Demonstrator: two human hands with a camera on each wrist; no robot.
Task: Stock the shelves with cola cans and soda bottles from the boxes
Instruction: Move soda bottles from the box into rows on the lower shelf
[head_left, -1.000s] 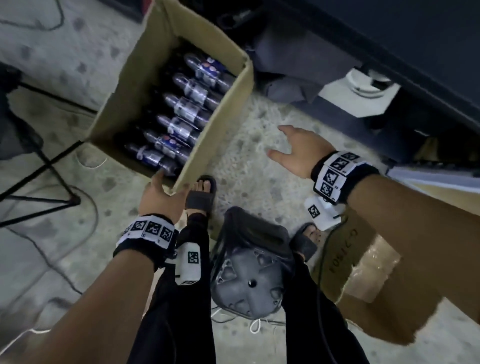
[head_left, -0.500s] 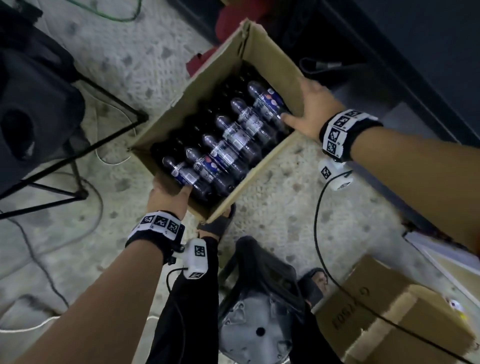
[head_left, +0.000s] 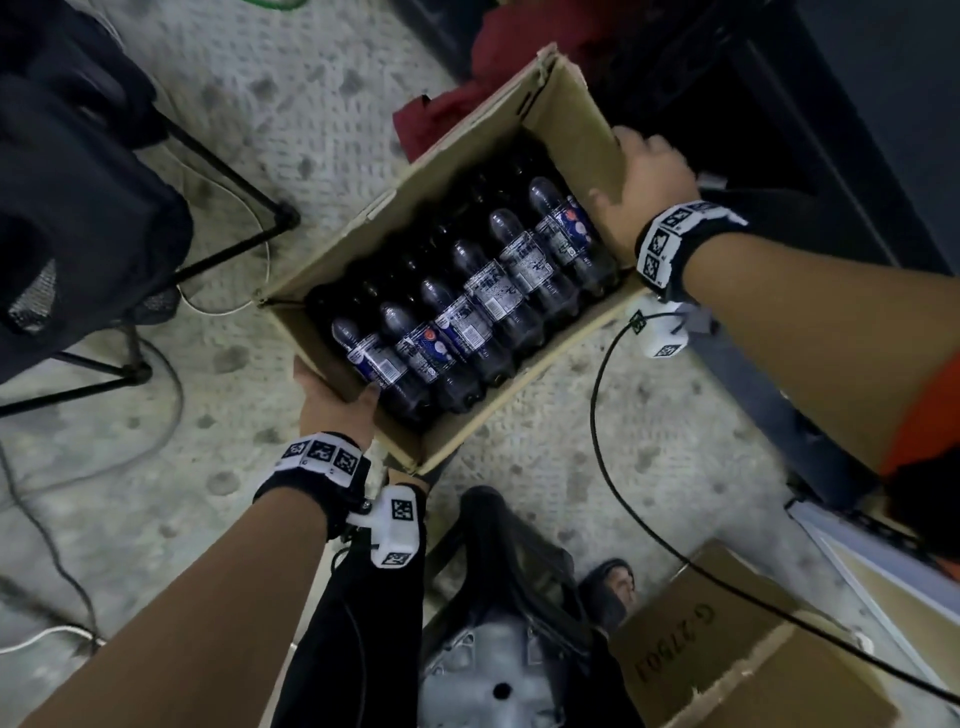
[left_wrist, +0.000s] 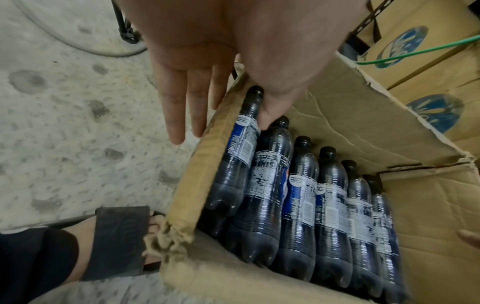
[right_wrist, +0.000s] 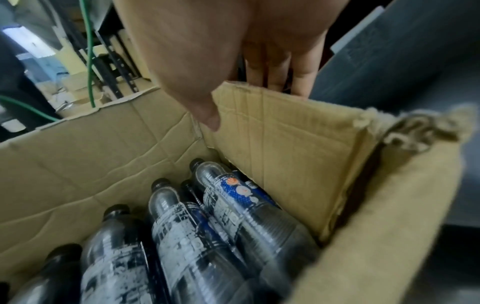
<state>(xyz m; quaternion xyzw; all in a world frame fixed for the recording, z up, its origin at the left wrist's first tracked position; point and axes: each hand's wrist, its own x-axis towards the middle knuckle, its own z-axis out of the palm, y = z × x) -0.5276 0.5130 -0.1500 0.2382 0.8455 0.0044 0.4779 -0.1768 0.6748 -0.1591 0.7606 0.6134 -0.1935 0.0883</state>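
Observation:
An open cardboard box (head_left: 569, 111) holds several dark soda bottles (head_left: 488, 306) with blue-and-white labels, lying side by side. My left hand (head_left: 332, 400) pinches the box's near-left end wall, thumb inside and fingers (left_wrist: 176, 107) down the outside. At the far right end my right hand (head_left: 644, 192) grips the wall the same way, thumb inside the box (right_wrist: 298, 144). The bottles (left_wrist: 298, 205) point their black caps away from me. The box sits tilted between both hands, over my left foot.
A second closed carton (head_left: 727, 665) lies at lower right, crossed by a black cable (head_left: 597, 415). Black stand legs (head_left: 234, 150) spread on the speckled floor at left. A dark shelf unit (head_left: 831, 130) runs along the right. Red cloth (head_left: 498, 67) lies behind the box.
My right hand reached across and took hold of the box's far end. The box has come closer to me, held at both ends.

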